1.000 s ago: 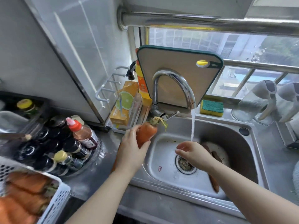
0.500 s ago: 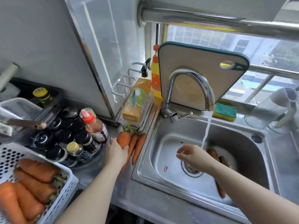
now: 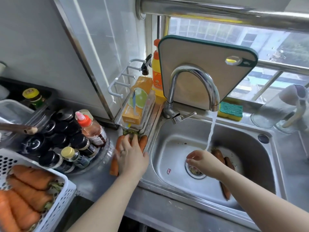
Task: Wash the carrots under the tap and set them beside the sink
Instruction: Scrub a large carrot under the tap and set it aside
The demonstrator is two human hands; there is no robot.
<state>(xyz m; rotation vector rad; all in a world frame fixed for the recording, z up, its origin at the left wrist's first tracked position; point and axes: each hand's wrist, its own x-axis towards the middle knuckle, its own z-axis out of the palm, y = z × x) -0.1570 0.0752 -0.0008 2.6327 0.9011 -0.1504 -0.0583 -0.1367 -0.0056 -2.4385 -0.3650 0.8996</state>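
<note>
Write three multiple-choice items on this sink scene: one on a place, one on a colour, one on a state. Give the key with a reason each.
1. Where do the carrots under the left hand lie?
A. in the sink basin
B. on the counter left of the sink
C. on the windowsill

2. What colour is the top face of the sponge behind the sink?
A. green
B. red
C. white

3. What is the state of the tap?
A. off and dry
B. running
C. hidden by a cloth

Key:
1 B: the washed carrots rest on the steel counter by the sink's left rim.
2 A: green top over a yellow base.
3 B: a water stream falls from the spout toward the right hand.
</note>
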